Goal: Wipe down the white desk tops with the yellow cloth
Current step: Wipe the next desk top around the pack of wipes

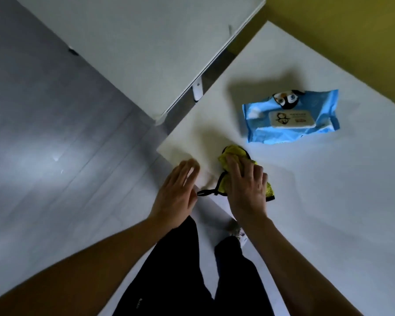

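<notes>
— One yellow cloth (pixel 232 156) is seen, bunched near the corner of the nearer white desk top (pixel 306 201); it is pressed flat under the right hand (pixel 246 185), presumably so that a wiping stroke can be driven across the surface.

— How are the fingers laid?

— They are spread and fairly straight over the cloth, pushing down rather than curling round it; much of the cloth is covered by the palm, so its full shape cannot be told. A black loop (pixel 206 192) of its edging is trailed toward the desk edge.

— And the left hand (pixel 176 190)?

— It is held open beside the cloth, fingers loosely together and blurred; the fingertips seem to be rested at the desk's edge, perhaps for bracing, though contact cannot be confirmed.

— What else is placed on the desk?

— A blue pack of wet wipes (pixel 290 117) is set well apart from the cloth, farther in; it would likely have to be shifted before that patch is wiped. A second white desk top (pixel 135 42) is seen beyond a narrow gap; its far end is cut off by the frame. Grey floor (pixel 43 133) is shown to the left; dark trousers (pixel 192 281) are seen below, and the foot beneath the desk edge is hard to make out.
</notes>
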`<state>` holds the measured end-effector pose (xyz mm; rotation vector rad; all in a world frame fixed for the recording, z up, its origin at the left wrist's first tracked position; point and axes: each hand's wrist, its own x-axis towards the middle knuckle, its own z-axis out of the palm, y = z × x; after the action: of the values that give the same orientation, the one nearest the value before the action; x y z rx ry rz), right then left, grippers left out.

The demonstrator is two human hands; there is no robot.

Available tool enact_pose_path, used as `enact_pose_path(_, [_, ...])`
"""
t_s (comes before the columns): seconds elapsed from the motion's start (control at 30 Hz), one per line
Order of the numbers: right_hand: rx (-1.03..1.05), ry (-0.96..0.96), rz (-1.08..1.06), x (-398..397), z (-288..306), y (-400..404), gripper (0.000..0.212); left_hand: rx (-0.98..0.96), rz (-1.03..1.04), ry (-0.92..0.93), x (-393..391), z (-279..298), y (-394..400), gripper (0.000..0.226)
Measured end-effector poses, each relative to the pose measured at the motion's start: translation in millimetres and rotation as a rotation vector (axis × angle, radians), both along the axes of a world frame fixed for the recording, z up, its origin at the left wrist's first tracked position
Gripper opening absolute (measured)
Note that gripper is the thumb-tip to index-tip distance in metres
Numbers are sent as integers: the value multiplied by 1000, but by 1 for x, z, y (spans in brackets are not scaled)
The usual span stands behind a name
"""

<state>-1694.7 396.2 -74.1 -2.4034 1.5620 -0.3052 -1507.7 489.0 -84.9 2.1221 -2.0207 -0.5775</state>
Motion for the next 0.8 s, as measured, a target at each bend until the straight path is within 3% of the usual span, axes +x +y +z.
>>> enact_pose_path(0.17, [111, -118, 198, -7, 22, -31, 49, 13, 243, 113, -49, -2, 24, 79])
enact_pose_path(0.33, [-13, -187, 560, 74, 39, -88, 47, -70, 378, 145, -65, -8, 19, 68])
enact_pose_path(0.4, [-16, -130, 773, 119, 39, -103, 48, -99, 422, 138, -73, -11, 18, 69])
enact_pose_path(0.53, [28, 178, 1184, 174, 11, -100, 40, -140, 491, 112, -82, -16, 15, 70])
enact_pose_path(0.8, [18, 137, 1318, 193, -6, -106, 44, -172, 480, -10, -79, -26, 18, 59])
